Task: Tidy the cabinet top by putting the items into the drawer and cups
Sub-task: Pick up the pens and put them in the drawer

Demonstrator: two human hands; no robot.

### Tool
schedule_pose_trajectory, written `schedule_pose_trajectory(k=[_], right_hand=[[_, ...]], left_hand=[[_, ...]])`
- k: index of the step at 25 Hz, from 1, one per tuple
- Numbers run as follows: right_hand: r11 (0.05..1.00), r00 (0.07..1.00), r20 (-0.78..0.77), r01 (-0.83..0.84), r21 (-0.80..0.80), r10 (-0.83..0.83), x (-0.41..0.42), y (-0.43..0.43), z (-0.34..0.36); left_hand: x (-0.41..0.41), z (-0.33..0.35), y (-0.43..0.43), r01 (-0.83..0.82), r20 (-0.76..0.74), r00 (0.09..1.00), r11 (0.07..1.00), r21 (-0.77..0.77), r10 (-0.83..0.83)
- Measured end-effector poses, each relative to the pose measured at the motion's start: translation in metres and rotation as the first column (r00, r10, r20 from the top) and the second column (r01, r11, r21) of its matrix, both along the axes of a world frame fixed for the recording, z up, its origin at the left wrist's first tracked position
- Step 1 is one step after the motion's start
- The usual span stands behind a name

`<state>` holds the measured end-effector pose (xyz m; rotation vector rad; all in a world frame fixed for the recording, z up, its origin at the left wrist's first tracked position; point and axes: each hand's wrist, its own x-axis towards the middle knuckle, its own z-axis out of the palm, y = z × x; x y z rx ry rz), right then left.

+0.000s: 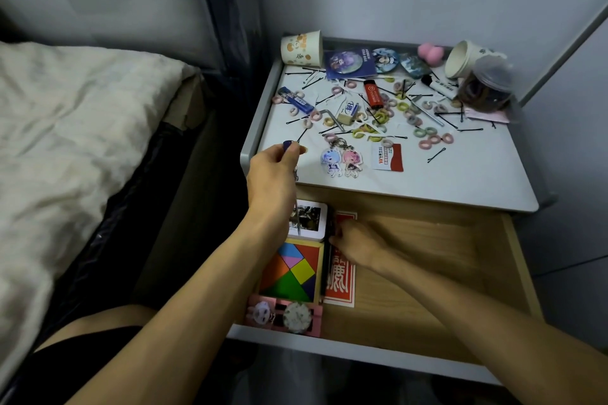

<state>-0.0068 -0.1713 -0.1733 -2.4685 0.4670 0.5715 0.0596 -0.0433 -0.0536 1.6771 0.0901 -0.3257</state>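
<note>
Left hand (273,174) pinches a chained trinket (288,144); right hand (357,240) — blurred in drawer (421,276) — grip unclear.

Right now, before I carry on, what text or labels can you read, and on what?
"HB": on the white case.
Badge card: edge lettering too small to read.
Red-white card: print too blurred.
Lighter: round logo, no readable text.
Marker: label blurred.
Red packet in the drawer: large characters, not legible.
</note>
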Motion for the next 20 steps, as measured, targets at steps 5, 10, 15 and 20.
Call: schedule_pose_trajectory(k=[5,10,15,20], right_hand=[[0.999,1.000,-0.005,0.026,0.032,-0.025,0.000,-0.003,0.002],[0.956,0.903,0.348,0.173,0.238,-0.250,-0.013,0.000,0.043],[0.712,0.845,0.325,0.091,0.696,-0.425,-0.022,0.023,0.097],[0.797,0.931,0.198,0.137,0.588,-0.306,-0.040,0.020,0.074]], left_hand=[[-0.002,0.000,0.001,0.043,-0.009,0.999,0.998,0.037,-0.043],[0.003,-0.001,0.000,0.039,-0.025,0.999,0.999,0.012,-0.039],[-0.002,-0.003,0.004,0.206,-0.042,0.978,0.978,0.015,-0.205],[-0.001,-0.018,0.027,0.144,0.213,0.794,0.516,0.844,-0.570]])
